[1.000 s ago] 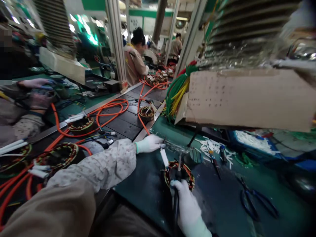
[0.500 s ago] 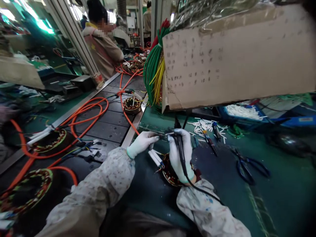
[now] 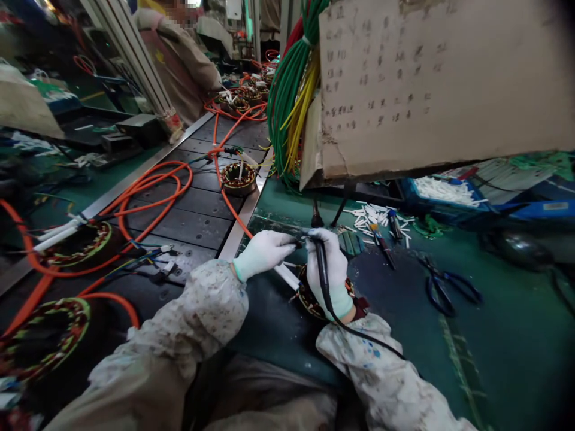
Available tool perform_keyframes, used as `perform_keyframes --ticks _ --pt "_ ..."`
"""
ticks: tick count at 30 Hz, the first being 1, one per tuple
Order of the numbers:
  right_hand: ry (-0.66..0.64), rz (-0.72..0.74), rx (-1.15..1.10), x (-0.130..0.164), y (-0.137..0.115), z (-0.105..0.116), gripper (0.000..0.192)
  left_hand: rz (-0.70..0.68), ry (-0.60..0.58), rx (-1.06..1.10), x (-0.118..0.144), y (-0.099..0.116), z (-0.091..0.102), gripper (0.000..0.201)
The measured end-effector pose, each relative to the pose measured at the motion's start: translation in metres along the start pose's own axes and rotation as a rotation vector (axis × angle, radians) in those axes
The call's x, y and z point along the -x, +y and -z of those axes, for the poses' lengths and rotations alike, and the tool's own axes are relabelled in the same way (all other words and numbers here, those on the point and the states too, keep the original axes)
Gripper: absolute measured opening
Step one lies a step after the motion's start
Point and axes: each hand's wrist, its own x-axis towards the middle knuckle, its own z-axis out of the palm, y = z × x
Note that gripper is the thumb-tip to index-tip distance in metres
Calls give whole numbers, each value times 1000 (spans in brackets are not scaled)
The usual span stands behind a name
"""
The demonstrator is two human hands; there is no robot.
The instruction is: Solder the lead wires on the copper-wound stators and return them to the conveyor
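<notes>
My right hand (image 3: 330,263), in a white glove, is closed on the black handle of a soldering iron (image 3: 322,269); its cable trails back over my wrist. My left hand (image 3: 266,254), gloved too, is pinched shut, with its fingertips close to the right hand's. What it holds is small and dark, and I cannot make it out. Beneath my right hand lies a wound motor stator (image 3: 309,296), partly covered by the hand. White sleeves (image 3: 287,276) on its leads stick out between the hands.
Blue-handled pliers (image 3: 449,290) and loose white tubes (image 3: 377,218) lie on the right. A cardboard box (image 3: 404,96) with handwriting overhangs the bench beside green wires (image 3: 294,90). More stators (image 3: 238,178) and orange cables (image 3: 157,173) sit on the conveyor. A co-worker (image 3: 175,60) sits beyond.
The view has shifted slightly, and the box looks nearer. My hands stay close together; the left fingertips now point further right. My right hand still grips the soldering iron.
</notes>
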Motion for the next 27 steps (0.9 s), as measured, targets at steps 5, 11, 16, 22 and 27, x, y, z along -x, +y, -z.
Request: perform_keyframes --ticks 5,11,16,22,27 --pt "-32 29 11 3 3 0 12 4 11 -55 2 1 0 25" --pt "-104 -92 43 3 2 2 14 32 15 7 7 1 -1 29" --pt "-177 -228 -55 3 0 11 20 67 9 81 10 0 0 30" --pt "-217 -223 -99 4 1 14 38 58 -17 153 12 -4 1 33" --pt "-267 -222 -121 3 0 13 39 31 -41 194 13 -10 2 39"
